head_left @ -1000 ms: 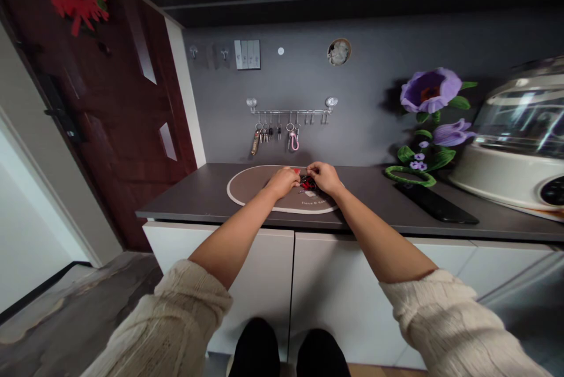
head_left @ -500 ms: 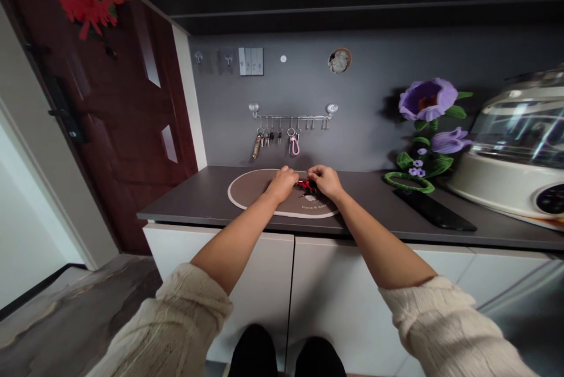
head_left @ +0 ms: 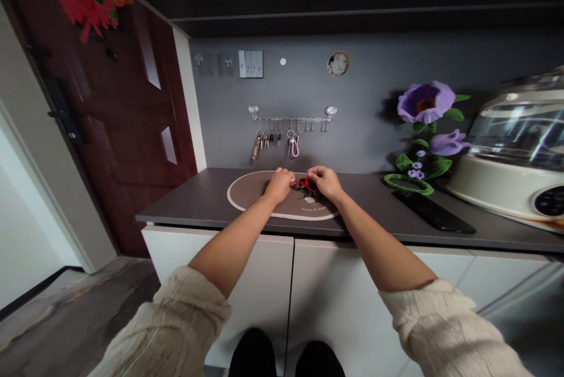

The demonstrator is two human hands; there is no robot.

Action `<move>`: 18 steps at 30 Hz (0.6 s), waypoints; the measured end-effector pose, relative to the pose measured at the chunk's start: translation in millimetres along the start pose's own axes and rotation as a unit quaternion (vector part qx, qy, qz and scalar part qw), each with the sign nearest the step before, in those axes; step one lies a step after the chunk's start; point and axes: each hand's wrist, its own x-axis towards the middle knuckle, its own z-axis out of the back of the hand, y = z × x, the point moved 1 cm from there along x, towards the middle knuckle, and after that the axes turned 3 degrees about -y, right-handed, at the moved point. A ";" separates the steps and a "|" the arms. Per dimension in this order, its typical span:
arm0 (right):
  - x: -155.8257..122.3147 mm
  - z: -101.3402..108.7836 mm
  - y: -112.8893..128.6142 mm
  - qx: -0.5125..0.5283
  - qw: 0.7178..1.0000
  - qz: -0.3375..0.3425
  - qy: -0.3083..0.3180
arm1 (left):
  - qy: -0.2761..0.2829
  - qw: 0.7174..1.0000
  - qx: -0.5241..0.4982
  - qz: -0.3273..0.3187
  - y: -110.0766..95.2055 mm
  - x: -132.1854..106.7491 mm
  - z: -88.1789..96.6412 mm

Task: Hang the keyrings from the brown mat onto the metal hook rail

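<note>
Over a brown oval mat (head_left: 247,194) with a pale rim, both my hands grip a red and black keychain with keys (head_left: 309,185). My left hand (head_left: 280,184) is closed on its left end, where a short red strip shows by the fingers. From the other side my right hand (head_left: 325,182) pinches the red part between thumb and fingers. A key or small metal piece dangles below, close to the mat. The fingertips partly hide the keychain, so its exact shape is unclear.
On the wall behind, a hook rail (head_left: 291,119) carries several keys and a pink carabiner (head_left: 295,147). To the right are a black phone (head_left: 434,212), a purple flower ornament (head_left: 426,104) and a white appliance (head_left: 506,183). A dark red door (head_left: 127,101) stands left.
My left hand has shifted slightly left, opening a wider gap between the hands and showing more of the red keychain. My right hand stays nearly in place.
</note>
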 end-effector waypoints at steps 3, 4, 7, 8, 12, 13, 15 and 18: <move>1.6 -0.7 -2.3 0.025 1.000 -0.004 0.005 | -0.007 1.000 -0.003 0.016 0.6 0.2 -0.4; 1.9 -0.8 -2.6 0.033 0.999 -0.006 0.007 | -0.008 1.000 -0.004 0.020 0.6 0.3 -0.4; 2.1 -0.5 -1.9 0.047 0.999 -0.014 0.012 | -0.007 1.000 -0.008 0.028 0.7 0.7 -0.3; 1.8 -0.1 -1.2 0.052 0.998 -0.016 0.015 | -0.007 1.000 -0.008 0.030 0.9 0.9 -0.4; 0.0 1.6 2.3 0.088 0.995 -0.032 0.025 | -0.007 0.999 -0.009 0.037 2.6 2.0 -2.1; -0.4 2.0 3.0 0.096 0.994 -0.037 0.026 | -0.008 0.999 -0.012 0.038 3.1 2.3 -2.6; -1.1 2.5 4.1 0.107 0.993 -0.043 0.027 | -0.009 0.999 -0.017 0.043 3.8 2.8 -3.5; -1.5 2.8 5.3 0.122 0.991 -0.053 0.033 | -0.011 0.998 -0.027 0.060 4.4 3.3 -4.0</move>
